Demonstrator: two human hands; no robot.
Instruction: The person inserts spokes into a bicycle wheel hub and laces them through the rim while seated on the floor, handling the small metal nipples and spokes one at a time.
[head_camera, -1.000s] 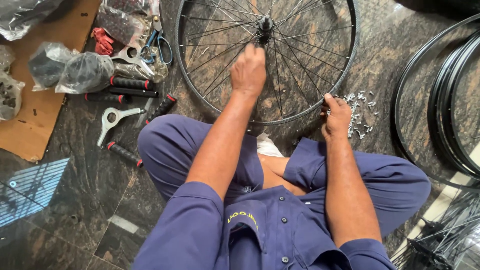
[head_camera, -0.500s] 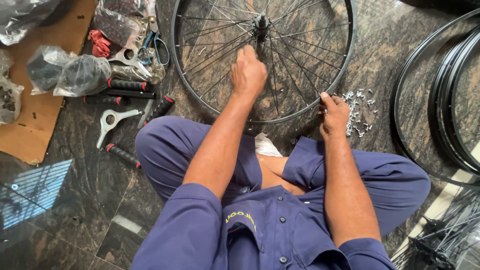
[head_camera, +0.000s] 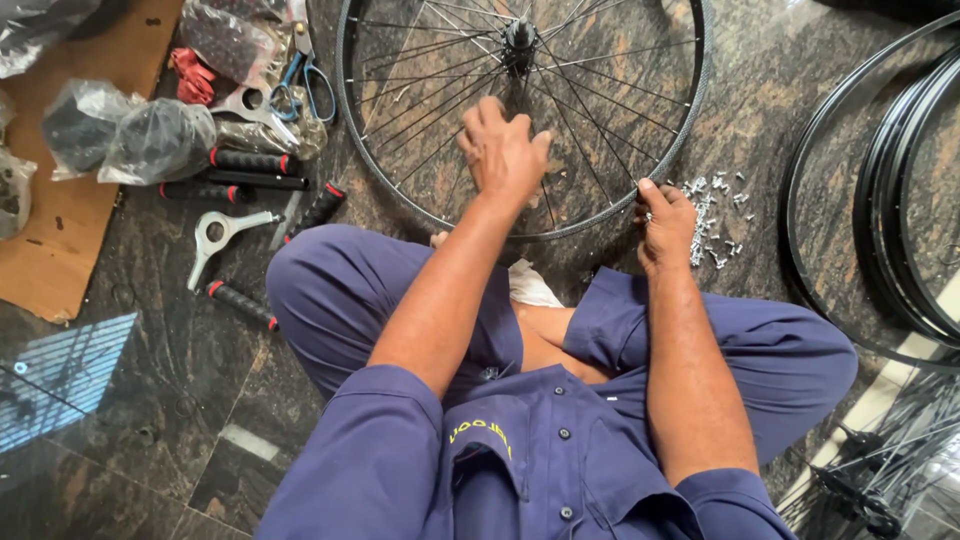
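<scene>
Black spoked bicycle wheel (head_camera: 610, 200), lying flat on the dark polished stone floor (head_camera: 150, 400), directly ahead of crossed legs in blue work trousers (head_camera: 330, 290), near rim almost touching the knees. Left hand (head_camera: 503, 152) reaching in over the thin steel spokes (head_camera: 420, 110) between the near rim and the central hub (head_camera: 519, 38), fingers curled downward and seemingly pinching one spoke; whether closing on a spoke or on something small is not clear, being hidden under the knuckles. Right hand (head_camera: 664, 225) bracing the rim at its near right edge, thumb on top, fingers wrapping over it in a narrow hold. Just beside that hand, lying scattered on the floor, small silvery spoke nipples (head_camera: 715, 215).

Doing this well, judging from the scene: keeping the rim pinned steady with the right hand, guiding only one spoke at a time, avoiding bending its neighbours, keeping the loose nipples within easy reach.

Left forearm extending forward, nearly straight, wrist dipping. Right forearm running along the right thigh, elbow tucked in, wrist bent inward.

Off to the left: red-and-black-handled tools (head_camera: 245, 162), a flat metal wrench (head_camera: 215, 240), blue-handled scissors (head_camera: 305, 85), plastic bags (head_camera: 130, 135), a brown cardboard sheet (head_camera: 60, 220). At right, more black rims (head_camera: 900, 230).
</scene>
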